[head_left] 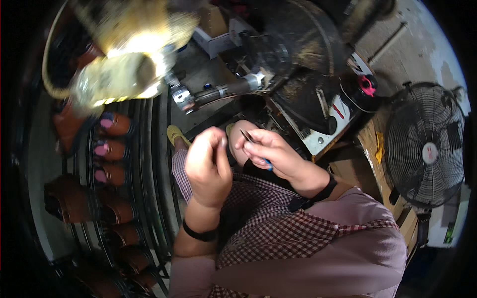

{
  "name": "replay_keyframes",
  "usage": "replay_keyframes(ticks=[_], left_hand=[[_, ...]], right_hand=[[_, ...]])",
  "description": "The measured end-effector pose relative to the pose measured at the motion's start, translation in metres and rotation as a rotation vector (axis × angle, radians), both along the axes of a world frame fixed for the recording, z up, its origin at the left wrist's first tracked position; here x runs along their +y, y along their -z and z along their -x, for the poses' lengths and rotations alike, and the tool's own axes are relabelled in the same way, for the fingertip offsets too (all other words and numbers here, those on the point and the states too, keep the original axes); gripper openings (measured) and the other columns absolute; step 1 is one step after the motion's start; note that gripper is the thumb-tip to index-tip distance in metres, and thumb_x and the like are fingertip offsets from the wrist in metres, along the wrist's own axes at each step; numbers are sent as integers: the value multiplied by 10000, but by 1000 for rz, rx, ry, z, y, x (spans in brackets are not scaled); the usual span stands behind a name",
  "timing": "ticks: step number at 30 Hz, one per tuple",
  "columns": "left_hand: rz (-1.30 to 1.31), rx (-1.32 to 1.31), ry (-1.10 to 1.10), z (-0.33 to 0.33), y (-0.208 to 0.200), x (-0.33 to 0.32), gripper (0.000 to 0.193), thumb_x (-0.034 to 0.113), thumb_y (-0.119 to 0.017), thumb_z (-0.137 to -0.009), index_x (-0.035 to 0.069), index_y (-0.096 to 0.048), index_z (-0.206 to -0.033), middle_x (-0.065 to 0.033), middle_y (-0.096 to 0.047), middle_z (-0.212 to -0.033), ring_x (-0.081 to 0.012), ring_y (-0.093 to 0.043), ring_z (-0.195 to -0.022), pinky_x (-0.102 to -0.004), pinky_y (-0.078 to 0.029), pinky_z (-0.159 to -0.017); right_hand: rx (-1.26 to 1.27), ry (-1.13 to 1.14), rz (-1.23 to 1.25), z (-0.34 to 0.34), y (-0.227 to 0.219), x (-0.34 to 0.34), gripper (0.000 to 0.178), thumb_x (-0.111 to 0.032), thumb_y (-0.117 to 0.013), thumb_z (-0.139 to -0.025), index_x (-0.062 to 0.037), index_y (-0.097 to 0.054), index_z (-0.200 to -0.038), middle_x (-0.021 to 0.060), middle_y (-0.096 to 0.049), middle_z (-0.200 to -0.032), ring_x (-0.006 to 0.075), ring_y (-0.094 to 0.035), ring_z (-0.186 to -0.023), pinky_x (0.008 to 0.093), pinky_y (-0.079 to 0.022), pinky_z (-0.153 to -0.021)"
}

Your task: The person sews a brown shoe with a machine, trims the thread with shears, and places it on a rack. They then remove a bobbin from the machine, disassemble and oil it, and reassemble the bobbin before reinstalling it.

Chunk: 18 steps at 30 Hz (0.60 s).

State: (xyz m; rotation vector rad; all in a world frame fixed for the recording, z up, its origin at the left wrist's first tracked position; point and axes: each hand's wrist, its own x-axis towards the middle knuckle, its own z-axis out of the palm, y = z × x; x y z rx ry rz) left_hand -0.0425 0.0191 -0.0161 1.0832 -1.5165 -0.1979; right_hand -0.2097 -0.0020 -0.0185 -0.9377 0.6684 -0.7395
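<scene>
Head view shows your right hand [271,151] pinching small scissors [248,136] above your lap, left hand [208,166] curled beside them on something unseen: those close blades could nick your left fingertips.

Dim overall, deep shadow beyond the fingers [218,144] on both sides. Blown-out glare and motion blur on the yellowish lamp [129,59] up-left of them. Heavy fisheye bending, black rim.
</scene>
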Motion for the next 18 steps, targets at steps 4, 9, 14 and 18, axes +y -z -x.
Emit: replay_keyframes(ticks=[4, 9, 14, 18], left_hand=[[-164, -239, 30, 18, 69, 39, 159, -106, -625, -768, -39, -566, -899, -169, -638, -899, -304, -648, -842, -340, -521, -729], [-180, -220, 25, 11, 68, 41, 167, -73, -640, -766, -28, -603, -922, -180, -641, -1011, -295, -649, -857, -345, -524, -747], [-296, -291, 54, 22, 86, 64, 219, 59, -691, -761, 6, -618, -961, -171, -604, -1128, -335, -617, -972, -385, -497, -854], [-626, -546, 368, 8, 132, 98, 252, 168, -661, -802, 24, -621, -1005, -144, -598, -1154, -318, -616, -958, -392, -506, -804]], right_hand=[[299, 136, 594, 74, -19, 12, 170, -77, -685, -820, -31, -605, -963, -53, -514, -709, 35, -469, -676, 193, -379, -659], [314, 836, 453, 154, -16, -9, 143, -158, -681, -834, -51, -587, -857, -60, -498, -676, 33, -451, -643, 207, -378, -637], [717, 1225, 509, 273, 48, -144, 205, -218, -689, -833, -43, -672, -939, 31, -649, -758, 136, -590, -694, 276, -465, -670], [1388, 1198, 697, 285, 73, -223, 342, -266, -693, -796, -75, -676, -1079, 160, -684, -988, 297, -660, -933, 366, -492, -833]])
